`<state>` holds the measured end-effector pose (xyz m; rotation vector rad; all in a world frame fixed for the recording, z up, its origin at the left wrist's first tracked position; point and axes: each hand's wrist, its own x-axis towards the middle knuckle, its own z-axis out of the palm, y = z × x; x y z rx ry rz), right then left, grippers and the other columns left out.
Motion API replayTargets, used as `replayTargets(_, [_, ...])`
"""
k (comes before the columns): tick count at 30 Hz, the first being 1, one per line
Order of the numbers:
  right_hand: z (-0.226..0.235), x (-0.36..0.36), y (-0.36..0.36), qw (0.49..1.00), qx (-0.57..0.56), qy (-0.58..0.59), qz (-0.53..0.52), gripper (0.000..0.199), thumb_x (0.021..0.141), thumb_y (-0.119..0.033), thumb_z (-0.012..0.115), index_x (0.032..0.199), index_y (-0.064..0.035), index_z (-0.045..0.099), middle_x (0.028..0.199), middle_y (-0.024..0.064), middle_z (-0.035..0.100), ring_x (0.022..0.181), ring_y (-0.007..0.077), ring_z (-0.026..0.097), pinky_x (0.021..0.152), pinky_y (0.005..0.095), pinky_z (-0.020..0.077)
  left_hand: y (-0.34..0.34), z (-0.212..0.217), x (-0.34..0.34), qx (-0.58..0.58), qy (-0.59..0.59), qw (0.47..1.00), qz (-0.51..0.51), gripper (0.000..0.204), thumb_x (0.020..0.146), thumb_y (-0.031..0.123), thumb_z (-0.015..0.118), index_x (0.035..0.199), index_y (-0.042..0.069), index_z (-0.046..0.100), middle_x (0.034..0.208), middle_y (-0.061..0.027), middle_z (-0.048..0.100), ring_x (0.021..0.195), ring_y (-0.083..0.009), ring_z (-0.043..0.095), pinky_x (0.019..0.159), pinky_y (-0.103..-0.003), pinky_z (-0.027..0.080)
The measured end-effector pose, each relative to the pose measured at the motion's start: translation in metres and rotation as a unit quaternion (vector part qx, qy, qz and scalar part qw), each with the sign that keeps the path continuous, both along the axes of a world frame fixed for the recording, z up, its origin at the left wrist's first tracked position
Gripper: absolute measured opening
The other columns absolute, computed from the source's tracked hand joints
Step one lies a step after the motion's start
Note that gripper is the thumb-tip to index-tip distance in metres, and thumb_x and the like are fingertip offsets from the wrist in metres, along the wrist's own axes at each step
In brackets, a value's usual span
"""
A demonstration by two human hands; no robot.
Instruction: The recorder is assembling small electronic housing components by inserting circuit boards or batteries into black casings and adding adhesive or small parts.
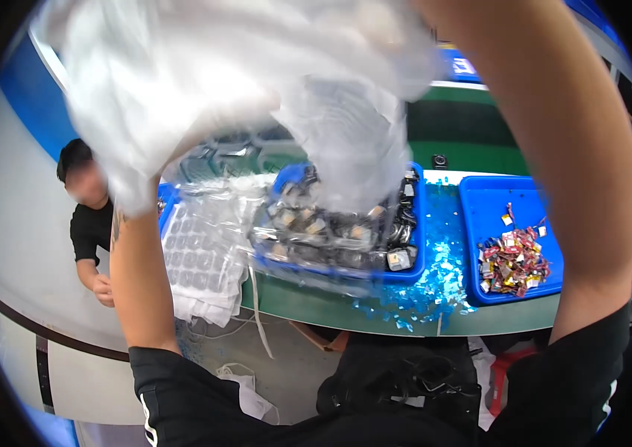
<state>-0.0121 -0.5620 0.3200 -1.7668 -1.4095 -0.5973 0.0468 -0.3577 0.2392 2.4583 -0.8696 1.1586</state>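
Both my arms are raised. A large whitish translucent plastic bag [204, 52], smeared by motion, hangs in the air between them. My left hand [249, 106] is a blurred patch against the bag, its fingers not readable. My right hand [381, 24] shows faintly through the plastic at the top, seemingly closed on the bag. Part of the bag drops over a blue bin [421, 223] of small black devices [399, 258] with pale labels. Blurred clear plastic, perhaps a tray, crosses the bin's front.
Clear moulded trays [200, 249] are stacked left of the bin. Blue film scraps [442, 261] litter the green table [316, 302]. Another blue bin [491, 212] at right holds small wired parts [515, 261]. A co-worker [89, 216] is at the left. A black bag [398, 372] lies below the table edge.
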Motion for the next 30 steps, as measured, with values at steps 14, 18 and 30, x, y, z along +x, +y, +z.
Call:
replayTargets(14, [-0.295, 0.121, -0.199, 0.732, -0.295, 0.245, -0.564, 0.051, 0.081, -0.027, 0.070, 0.122, 0.0017, 0.058, 0.120, 0.0221, 0.061, 0.114, 0.0355, 0.058, 0.097, 0.0413, 0.0460, 0.278, -0.003, -0.099, -0.240, -0.068, 0.964, 0.092, 0.042, 0.092, 0.015, 0.057, 0.128, -0.005, 0.051, 0.118, -0.0124, 0.061, 0.098, -0.0162, 0.059, 0.081, -0.029, 0.049])
replayTargets(18, [-0.322, 0.141, -0.209, 0.662, -0.378, 0.370, -0.531, 0.057, 0.071, -0.028, 0.076, 0.120, -0.0001, 0.062, 0.119, 0.0224, 0.062, 0.111, 0.0356, 0.060, 0.097, 0.0390, 0.0469, 0.393, -0.116, -0.239, -0.432, -0.192, 0.879, 0.057, 0.045, 0.088, 0.021, 0.065, 0.125, -0.003, 0.055, 0.128, -0.0153, 0.056, 0.121, -0.0274, 0.050, 0.098, -0.039, 0.042])
replayTargets(30, [-0.353, 0.177, -0.293, 0.808, -0.184, 0.326, -0.455, 0.032, 0.069, -0.010, 0.076, 0.082, -0.0095, 0.046, 0.071, -0.0011, 0.049, 0.069, 0.0073, 0.048, 0.056, 0.0261, 0.0386, 0.255, -0.417, -0.315, -0.223, 0.134, 0.936, 0.239, 0.045, 0.084, 0.019, 0.064, 0.124, 0.000, 0.055, 0.120, -0.0166, 0.059, 0.114, -0.0315, 0.052, 0.098, -0.042, 0.042])
